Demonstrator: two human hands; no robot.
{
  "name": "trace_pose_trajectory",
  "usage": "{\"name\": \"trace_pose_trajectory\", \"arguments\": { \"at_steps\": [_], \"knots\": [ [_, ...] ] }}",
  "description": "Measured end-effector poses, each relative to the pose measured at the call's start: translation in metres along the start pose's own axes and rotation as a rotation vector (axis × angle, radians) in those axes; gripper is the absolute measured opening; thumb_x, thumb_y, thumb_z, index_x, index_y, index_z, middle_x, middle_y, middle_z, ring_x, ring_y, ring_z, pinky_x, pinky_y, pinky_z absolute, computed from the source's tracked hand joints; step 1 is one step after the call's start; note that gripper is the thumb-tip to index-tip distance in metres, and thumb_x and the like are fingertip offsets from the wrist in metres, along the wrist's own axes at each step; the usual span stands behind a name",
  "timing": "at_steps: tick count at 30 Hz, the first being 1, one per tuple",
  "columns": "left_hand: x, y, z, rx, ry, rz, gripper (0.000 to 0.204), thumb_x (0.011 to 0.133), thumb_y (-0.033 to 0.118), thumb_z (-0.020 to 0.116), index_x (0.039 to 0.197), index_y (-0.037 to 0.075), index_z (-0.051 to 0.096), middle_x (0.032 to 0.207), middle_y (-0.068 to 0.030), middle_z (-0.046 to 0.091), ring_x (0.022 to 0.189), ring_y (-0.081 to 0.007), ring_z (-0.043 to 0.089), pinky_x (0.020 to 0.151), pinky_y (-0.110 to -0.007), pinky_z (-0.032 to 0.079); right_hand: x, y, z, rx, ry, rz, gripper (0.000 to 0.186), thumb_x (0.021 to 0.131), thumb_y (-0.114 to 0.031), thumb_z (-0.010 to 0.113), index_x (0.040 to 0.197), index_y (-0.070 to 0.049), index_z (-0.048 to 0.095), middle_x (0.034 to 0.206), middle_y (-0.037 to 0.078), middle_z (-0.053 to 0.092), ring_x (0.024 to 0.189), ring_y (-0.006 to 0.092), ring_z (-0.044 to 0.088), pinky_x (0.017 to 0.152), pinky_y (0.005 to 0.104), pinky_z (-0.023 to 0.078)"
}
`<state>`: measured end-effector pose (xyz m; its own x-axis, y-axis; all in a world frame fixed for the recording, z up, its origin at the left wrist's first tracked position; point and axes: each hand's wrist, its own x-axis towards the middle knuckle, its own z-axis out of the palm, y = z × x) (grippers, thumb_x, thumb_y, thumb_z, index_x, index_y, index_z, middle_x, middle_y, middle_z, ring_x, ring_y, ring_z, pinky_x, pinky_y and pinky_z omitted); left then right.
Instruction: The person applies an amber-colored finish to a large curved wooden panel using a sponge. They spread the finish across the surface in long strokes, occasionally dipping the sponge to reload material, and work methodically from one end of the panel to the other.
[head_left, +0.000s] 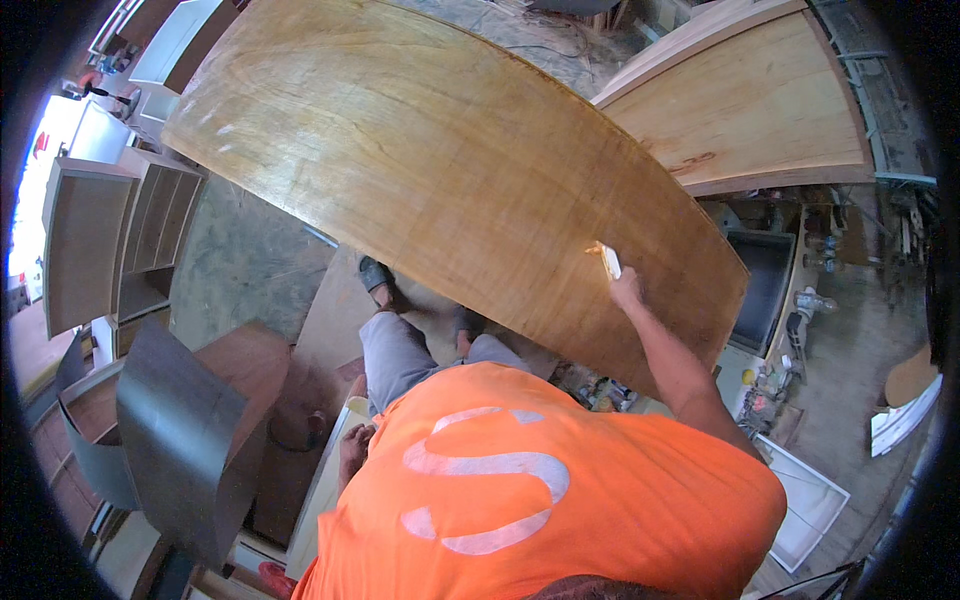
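My right hand (627,288) is closed around a small white flat tool (611,263) with orange-brown matter at its tip. Its exact kind is not clear. The tip is at the surface of a large brown wooden panel (420,150) with one long curved edge, stretching across in front of me. My left hand (355,448) is low by my left side, partly hidden by my orange shirt, its fingers curled. Just beyond it shows the pale rim of what looks like a container (358,405); whether the hand grips it is hidden.
Another wooden panel (750,110) with a raised frame stands at the far right. A dark rectangular tray (762,285) sits below it, near a power tool (805,315). Curved dark sheets (175,420) and an open-fronted cabinet (155,225) are on the left. A white tray (800,500) lies lower right.
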<state>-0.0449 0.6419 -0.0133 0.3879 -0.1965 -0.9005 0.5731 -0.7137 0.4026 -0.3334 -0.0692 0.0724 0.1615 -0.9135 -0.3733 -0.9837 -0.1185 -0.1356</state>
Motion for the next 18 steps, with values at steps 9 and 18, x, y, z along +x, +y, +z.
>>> {"name": "trace_pose_trajectory", "arguments": {
  "at_steps": [9, 18],
  "knots": [
    [0.019, 0.087, -0.084, -0.37, 0.178, 0.093, 0.034, 0.098, 0.024, 0.057, 0.127, 0.005, 0.058, 0.092, 0.0003, 0.063, 0.073, -0.0098, 0.055, 0.06, -0.026, 0.046, 0.028, -0.291, 0.015, 0.233, -0.067, -0.1, 0.023, 0.08, -0.018, 0.065, 0.095, -0.001, 0.068, 0.095, 0.023, 0.069, 0.092, 0.0397, 0.067, 0.079, 0.0483, 0.053],
    [0.011, 0.079, -0.078, -0.252, 0.173, 0.021, 0.039, 0.098, 0.029, 0.056, 0.131, 0.01, 0.056, 0.117, -0.0044, 0.062, 0.099, -0.017, 0.058, 0.079, -0.034, 0.049, 0.032, -0.458, 0.014, -0.48, -0.328, -0.887, 0.025, 0.081, -0.015, 0.06, 0.103, -0.01, 0.072, 0.1, 0.017, 0.07, 0.095, 0.036, 0.067, 0.079, 0.0471, 0.055]
  ]
}}
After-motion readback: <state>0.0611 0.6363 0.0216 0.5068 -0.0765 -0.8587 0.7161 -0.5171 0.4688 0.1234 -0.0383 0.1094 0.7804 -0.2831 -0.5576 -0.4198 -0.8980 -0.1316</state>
